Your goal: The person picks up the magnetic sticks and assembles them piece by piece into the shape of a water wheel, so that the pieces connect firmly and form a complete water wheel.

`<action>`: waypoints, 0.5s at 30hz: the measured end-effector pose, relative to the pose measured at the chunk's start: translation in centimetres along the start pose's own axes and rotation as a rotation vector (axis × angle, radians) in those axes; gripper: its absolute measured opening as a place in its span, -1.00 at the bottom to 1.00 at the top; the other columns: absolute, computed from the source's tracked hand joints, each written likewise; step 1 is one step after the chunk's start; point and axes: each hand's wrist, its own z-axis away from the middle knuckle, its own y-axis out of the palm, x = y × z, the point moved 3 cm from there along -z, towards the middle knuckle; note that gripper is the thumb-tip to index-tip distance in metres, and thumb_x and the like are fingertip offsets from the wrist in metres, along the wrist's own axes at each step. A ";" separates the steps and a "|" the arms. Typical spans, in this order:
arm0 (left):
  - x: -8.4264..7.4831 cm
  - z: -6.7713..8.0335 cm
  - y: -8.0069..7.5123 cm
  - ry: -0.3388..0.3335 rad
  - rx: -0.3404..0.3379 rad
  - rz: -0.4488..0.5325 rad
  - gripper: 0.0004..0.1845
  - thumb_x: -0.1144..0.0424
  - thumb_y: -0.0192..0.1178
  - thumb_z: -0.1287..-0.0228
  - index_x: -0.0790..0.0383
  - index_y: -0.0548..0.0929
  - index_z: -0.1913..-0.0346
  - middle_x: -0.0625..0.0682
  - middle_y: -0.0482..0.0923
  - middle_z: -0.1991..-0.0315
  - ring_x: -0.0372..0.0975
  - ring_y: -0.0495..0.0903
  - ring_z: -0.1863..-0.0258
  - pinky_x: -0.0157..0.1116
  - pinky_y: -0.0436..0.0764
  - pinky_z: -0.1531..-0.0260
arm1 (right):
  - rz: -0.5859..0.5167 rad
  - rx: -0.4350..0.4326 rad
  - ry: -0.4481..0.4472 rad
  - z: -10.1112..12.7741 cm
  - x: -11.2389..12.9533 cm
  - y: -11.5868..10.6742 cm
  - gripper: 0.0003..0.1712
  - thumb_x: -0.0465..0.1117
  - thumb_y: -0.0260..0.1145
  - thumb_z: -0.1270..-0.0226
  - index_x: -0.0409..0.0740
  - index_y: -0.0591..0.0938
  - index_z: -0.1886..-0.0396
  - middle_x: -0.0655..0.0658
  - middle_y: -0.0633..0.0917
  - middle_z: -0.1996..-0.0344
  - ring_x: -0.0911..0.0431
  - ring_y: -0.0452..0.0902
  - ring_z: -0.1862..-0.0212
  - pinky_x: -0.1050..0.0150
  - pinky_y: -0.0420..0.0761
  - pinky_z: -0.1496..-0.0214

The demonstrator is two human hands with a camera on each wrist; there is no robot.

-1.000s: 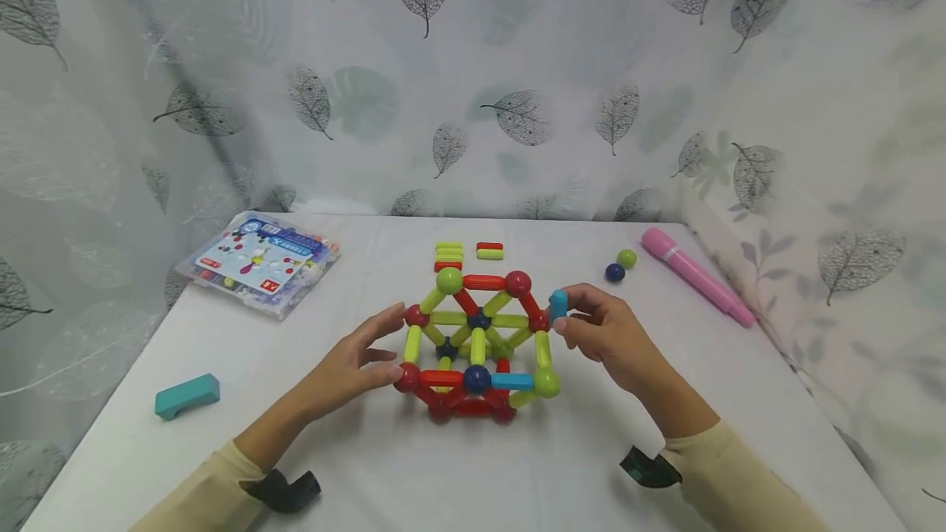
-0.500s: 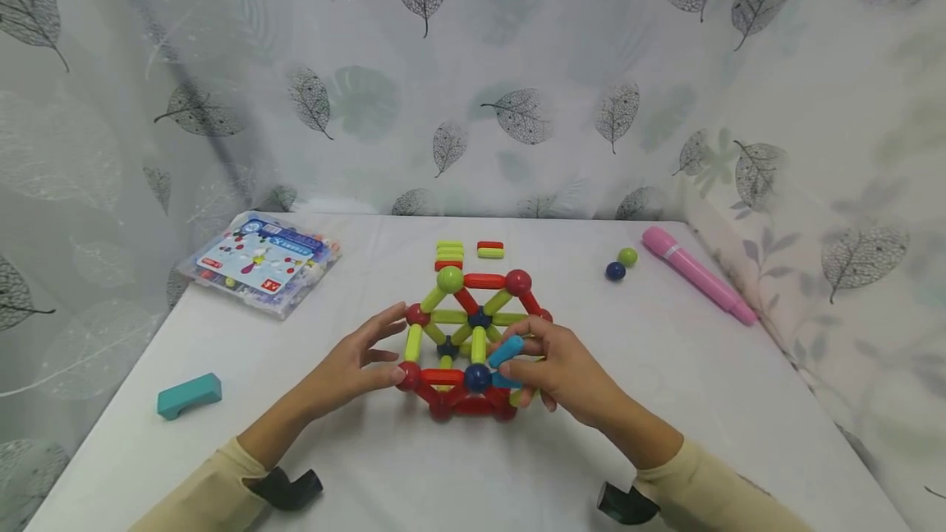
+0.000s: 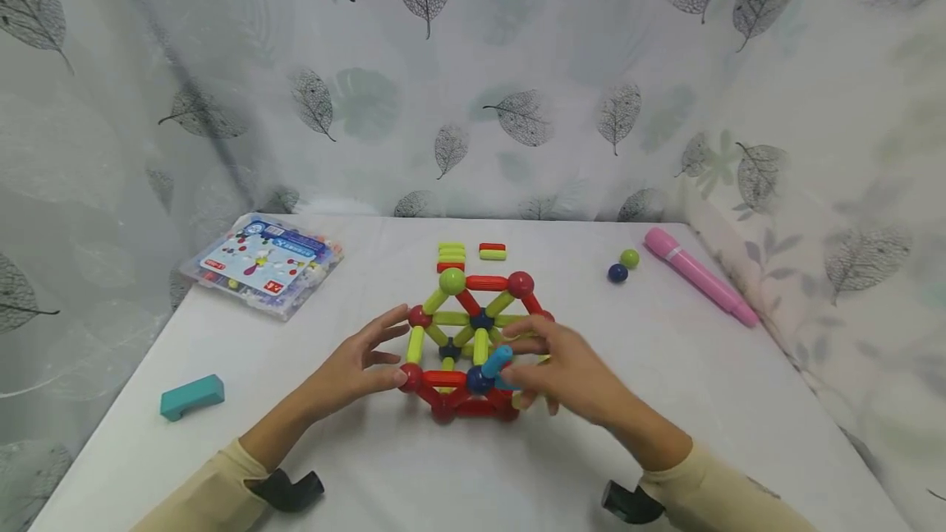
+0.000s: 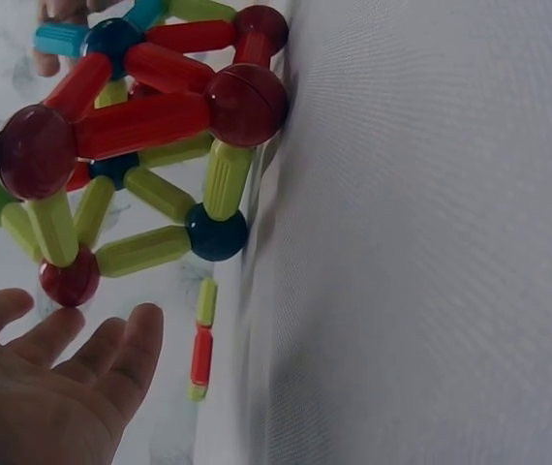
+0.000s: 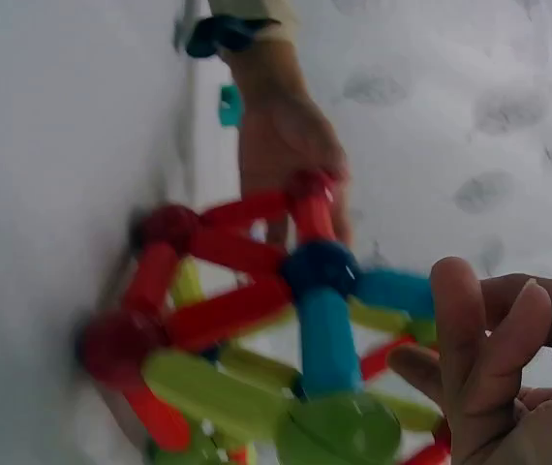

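A frame of magnetic rods and balls, in red, lime, dark blue and light blue, stands mid-table. My left hand steadies its left side, its fingers fairly straight; the thumb touches a red ball, and in the left wrist view the fingertips reach another red ball. At the front, my right hand pinches the free end of a light blue rod, whose other end meets a dark blue ball. A second light blue rod joins that ball to a lime ball.
Behind the frame lie several loose lime and red rods. Loose lime and dark blue balls sit near a pink microphone-like stick. A clear parts box and teal block are at left.
My right hand has brought the light blue rod from the frame's right side down to the dark blue front ball, where it now stands tilted upward. The left hand stays in place.
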 end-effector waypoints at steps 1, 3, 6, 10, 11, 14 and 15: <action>0.0 0.0 0.0 0.001 0.001 -0.004 -0.07 -0.04 0.38 -0.24 -0.15 0.15 -0.61 0.01 0.17 -0.59 0.16 0.27 -0.49 -0.20 0.68 -0.08 | 0.015 -0.060 -0.015 -0.4 -0.5 -1.5 -0.44 -0.14 0.46 -0.33 -0.10 0.48 -0.26 -0.15 0.73 -0.07 -0.09 0.73 0.42 0.26 0.63 0.55; -0.1 -0.1 0.0 0.006 -0.002 -0.007 -0.07 -0.03 0.38 -0.24 -0.10 0.14 -0.61 0.01 0.17 -0.59 0.16 0.27 -0.49 -0.19 0.68 -0.09 | 0.076 -0.216 -0.040 -1.9 -2.2 -5.4 -0.41 -0.15 0.42 -0.35 -0.12 0.47 -0.32 -0.20 0.68 -0.13 -0.09 0.69 0.32 0.23 0.64 0.50; -0.1 0.0 -0.1 0.016 -0.016 0.000 -0.06 -0.03 0.38 -0.24 -0.05 0.14 -0.62 0.02 0.17 -0.59 0.18 0.28 -0.48 -0.17 0.69 -0.08 | 0.212 -0.412 -0.001 -5.4 -6.3 -11.8 -0.32 -0.12 0.40 -0.38 -0.14 0.41 -0.43 -0.33 0.56 -0.24 -0.16 0.60 0.05 0.10 0.73 0.22; -0.1 0.1 -0.1 0.015 -0.015 0.026 -0.07 -0.03 0.37 -0.25 -0.11 0.14 -0.61 0.03 0.15 -0.59 0.17 0.28 -0.49 -0.19 0.69 -0.08 | 0.325 -0.410 0.145 -9.2 -12.0 -17.4 -0.13 -0.04 0.38 -0.41 -0.18 0.22 -0.58 -0.50 0.34 -0.41 -0.35 0.35 -0.33 -0.23 0.52 -0.28; 0.0 0.1 -0.1 0.010 -0.011 0.034 -0.08 -0.03 0.37 -0.25 -0.15 0.14 -0.61 0.03 0.15 -0.59 0.17 0.28 -0.49 -0.20 0.69 -0.07 | 0.338 -0.387 0.173 -9.8 -13.0 -18.1 -0.11 -0.02 0.37 -0.42 -0.20 0.19 -0.59 -0.53 0.31 -0.42 -0.39 0.28 -0.38 -0.28 0.43 -0.34; 0.2 0.3 0.0 0.002 -0.005 0.048 -0.08 -0.02 0.37 -0.25 -0.21 0.14 -0.60 0.03 0.15 -0.59 0.16 0.28 -0.49 -0.22 0.70 -0.05 | 0.356 -0.340 0.221 -10.9 -14.9 -18.9 -0.11 0.00 0.36 -0.42 -0.21 0.20 -0.58 -0.54 0.32 -0.40 -0.41 0.24 -0.40 -0.32 0.32 -0.41; 0.2 0.3 0.0 0.001 -0.004 0.049 -0.08 -0.02 0.37 -0.25 -0.22 0.13 -0.60 0.03 0.15 -0.59 0.16 0.29 -0.49 -0.23 0.70 -0.04 | 0.366 -0.332 0.226 -11.1 -15.2 -19.0 -0.13 0.00 0.35 -0.42 -0.22 0.22 -0.57 -0.55 0.35 -0.39 -0.41 0.25 -0.40 -0.32 0.30 -0.42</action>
